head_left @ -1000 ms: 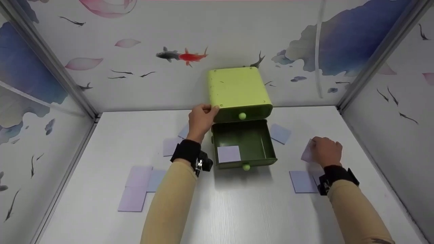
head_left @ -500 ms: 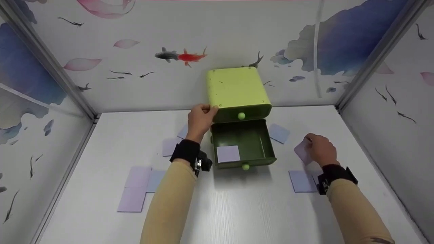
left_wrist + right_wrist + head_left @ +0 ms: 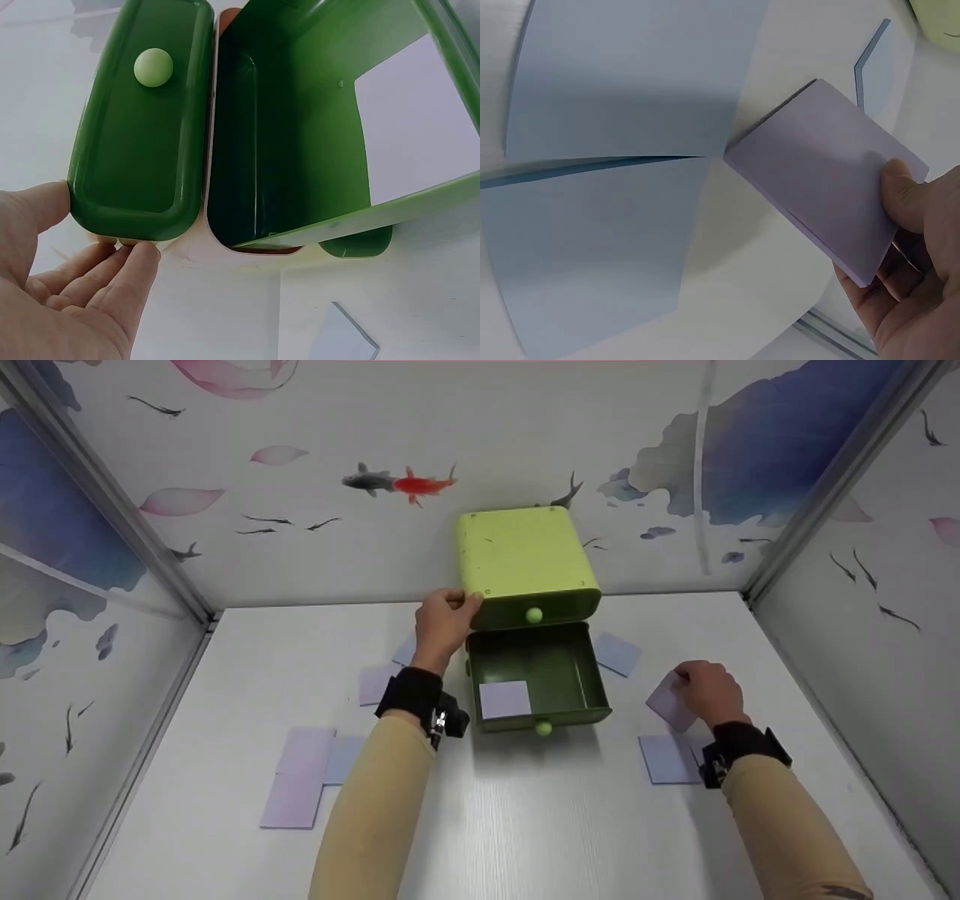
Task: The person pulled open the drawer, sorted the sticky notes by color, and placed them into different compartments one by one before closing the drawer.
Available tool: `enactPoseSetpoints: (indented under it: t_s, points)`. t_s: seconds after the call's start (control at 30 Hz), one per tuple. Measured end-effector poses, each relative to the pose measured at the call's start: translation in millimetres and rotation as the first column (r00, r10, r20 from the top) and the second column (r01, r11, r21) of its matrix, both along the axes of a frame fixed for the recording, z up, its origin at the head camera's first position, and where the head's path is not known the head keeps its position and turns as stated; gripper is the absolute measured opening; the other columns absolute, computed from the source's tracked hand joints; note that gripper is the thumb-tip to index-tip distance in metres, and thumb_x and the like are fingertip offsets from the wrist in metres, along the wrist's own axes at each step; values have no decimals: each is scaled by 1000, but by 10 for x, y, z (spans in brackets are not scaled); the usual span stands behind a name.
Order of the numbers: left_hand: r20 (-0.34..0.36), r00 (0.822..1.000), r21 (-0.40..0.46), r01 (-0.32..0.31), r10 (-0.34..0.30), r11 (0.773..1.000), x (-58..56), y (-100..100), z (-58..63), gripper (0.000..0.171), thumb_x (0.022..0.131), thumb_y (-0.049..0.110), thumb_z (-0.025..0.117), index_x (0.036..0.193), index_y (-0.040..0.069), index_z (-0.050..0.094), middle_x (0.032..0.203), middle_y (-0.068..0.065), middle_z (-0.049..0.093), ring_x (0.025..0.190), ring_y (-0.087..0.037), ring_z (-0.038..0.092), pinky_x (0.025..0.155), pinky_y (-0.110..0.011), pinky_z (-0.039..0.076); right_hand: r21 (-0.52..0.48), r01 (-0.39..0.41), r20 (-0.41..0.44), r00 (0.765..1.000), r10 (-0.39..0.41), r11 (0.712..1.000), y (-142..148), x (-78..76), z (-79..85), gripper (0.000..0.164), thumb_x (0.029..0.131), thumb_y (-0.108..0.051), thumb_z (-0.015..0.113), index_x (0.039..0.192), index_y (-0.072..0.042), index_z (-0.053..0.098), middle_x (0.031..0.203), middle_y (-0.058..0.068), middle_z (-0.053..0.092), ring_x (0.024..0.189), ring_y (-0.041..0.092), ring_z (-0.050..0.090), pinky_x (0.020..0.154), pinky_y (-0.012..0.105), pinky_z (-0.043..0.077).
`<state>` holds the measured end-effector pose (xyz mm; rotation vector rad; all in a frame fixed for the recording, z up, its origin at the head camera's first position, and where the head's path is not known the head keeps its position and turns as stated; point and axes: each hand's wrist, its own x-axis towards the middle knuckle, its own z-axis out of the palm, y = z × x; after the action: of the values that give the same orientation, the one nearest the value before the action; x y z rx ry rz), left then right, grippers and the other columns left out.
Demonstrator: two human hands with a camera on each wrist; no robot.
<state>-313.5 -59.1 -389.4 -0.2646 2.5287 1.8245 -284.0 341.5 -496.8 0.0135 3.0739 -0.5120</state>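
While the right hand [image 3: 712, 691] grips it, thumb on its upper face and fingers underneath, the purple card [image 3: 817, 180] is turned like a diamond over the table [image 3: 510, 825], right of the drawer [image 3: 570, 667]. In the head view one corner points left toward the drawer, another toward the back wall [image 3: 285, 562], a third toward the person. It looks nearly square, so no long axis can be told. Its face is flat and plain, with a thin edge showing; whether it touches the table is unclear.

Just on its near side lies a blue card [image 3: 666, 760], with a second one [image 3: 592, 255] just beside it, mostly hidden by the wrist in the head view.

The drawer stands pulled out, a lilac card [image 3: 505, 700] in its near left part. Above it, the left hand [image 3: 441, 631] holds the near left corner of the green box [image 3: 529, 555] between thumb and fingers.
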Motion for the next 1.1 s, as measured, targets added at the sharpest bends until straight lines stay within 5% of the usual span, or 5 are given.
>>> enactPoseSetpoints:
  t_s: [1.1]
  points:
    - [-10, 1000, 27, 11, -11, 1000, 30, 17, 13, 40, 96, 34, 62, 124, 6, 61, 116, -9, 66, 101, -25, 66, 83, -33, 54, -63, -206, -120, 973, 198, 977, -678, -104, 968, 22, 93, -5, 62, 111, 2, 71, 109, 23, 70, 100, 39, 65, 83, 52, 52]
